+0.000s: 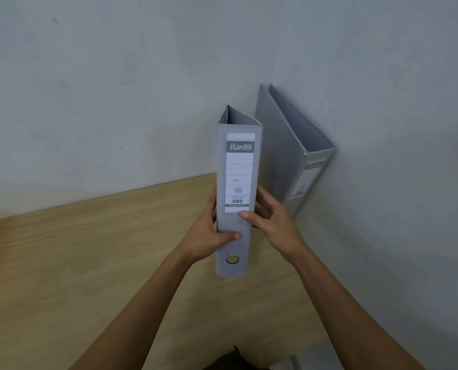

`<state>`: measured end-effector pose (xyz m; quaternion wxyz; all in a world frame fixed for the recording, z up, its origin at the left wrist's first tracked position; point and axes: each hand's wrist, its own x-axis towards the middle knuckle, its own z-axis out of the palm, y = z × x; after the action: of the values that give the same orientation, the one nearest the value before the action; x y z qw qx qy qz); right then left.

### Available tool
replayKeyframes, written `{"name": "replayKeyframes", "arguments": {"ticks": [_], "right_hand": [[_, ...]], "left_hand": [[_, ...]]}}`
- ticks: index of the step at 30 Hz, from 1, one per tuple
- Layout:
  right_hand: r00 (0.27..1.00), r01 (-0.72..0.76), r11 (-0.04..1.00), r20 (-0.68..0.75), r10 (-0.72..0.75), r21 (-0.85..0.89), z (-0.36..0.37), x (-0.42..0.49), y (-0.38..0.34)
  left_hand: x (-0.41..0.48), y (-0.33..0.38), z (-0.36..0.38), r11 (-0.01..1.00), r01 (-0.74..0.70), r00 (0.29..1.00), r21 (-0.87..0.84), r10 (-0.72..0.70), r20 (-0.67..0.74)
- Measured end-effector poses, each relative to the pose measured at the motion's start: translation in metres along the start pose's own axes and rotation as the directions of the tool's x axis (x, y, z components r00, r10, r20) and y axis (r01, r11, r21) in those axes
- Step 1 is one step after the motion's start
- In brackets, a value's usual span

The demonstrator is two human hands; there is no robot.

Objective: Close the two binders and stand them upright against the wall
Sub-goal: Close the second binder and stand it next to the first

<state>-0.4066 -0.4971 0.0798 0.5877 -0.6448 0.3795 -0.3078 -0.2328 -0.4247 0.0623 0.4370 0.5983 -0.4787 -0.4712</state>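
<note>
A grey lever-arch binder (pixel 235 166) with a white Bantex spine label stands upright, closed, its spine facing me and a metal finger ring low on the spine. My left hand (pixel 209 231) grips its left side with the thumb across the spine. My right hand (pixel 270 217) holds the right side, thumb on the spine. A second grey binder (pixel 283 145) stands upright to the right, closed, leaning into the corner against the wall (pixel 115 89). The two binders stand close together; I cannot tell whether they touch.
The wooden tabletop (pixel 75 263) stretches to the left and toward me. A grey wall (pixel 409 182) closes off the right side and meets the back wall in a corner behind the binders. A dark object (pixel 230 361) shows at the bottom edge.
</note>
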Motion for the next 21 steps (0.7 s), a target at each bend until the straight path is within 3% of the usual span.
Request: {"name": "replayKeyframes", "arguments": {"ticks": [4, 12, 21], "right_hand": [[0.997, -0.055, 0.999, -0.049, 0.054, -0.001, -0.036, -0.010, 0.018], [0.983, -0.119, 0.988, -0.154, 0.102, -0.103, -0.080, -0.013, 0.058], [0.952, -0.142, 0.987, -0.284, 0.116, -0.072, -0.090, 0.012, 0.066]], "left_hand": [[0.032, 0.003, 0.027, 0.991, 0.053, 0.992, 0.126, -0.067, 0.105], [0.060, -0.017, 0.078, 0.954, 0.078, 0.992, 0.290, -0.103, 0.073], [0.091, -0.021, 0.089, 0.961, 0.100, 0.994, 0.257, -0.110, 0.025]]}}
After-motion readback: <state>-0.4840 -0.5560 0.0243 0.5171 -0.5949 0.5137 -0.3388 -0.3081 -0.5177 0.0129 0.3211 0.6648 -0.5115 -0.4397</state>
